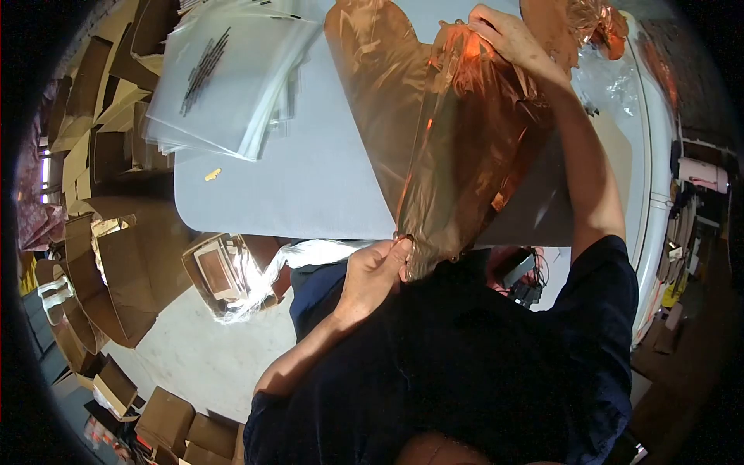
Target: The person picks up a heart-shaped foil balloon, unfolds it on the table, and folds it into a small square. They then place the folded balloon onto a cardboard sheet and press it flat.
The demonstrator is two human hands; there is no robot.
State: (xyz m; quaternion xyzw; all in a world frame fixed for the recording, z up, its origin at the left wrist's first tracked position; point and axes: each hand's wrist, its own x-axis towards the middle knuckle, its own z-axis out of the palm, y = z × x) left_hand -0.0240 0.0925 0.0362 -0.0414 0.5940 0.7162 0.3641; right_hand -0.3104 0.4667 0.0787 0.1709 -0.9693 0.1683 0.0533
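A flat, shiny copper-coloured foil balloon (457, 147) is spread over the grey table, its narrow end hanging past the edge near my body. My left hand (370, 279) pinches that narrow end between thumb and fingertips. At the far side, my right hand (511, 39) has its fingers bent onto the wrinkled foil and grips it near the upper edge. More crumpled copper foil (597, 27) lies beyond my right hand.
A stack of clear plastic bags (225, 85) with black print lies on the table (287, 201) at the left, near a small yellow scrap (213, 175). Open cardboard boxes (147, 263) crowd the left side. A box (221, 271) with plastic wrap stands below the table edge.
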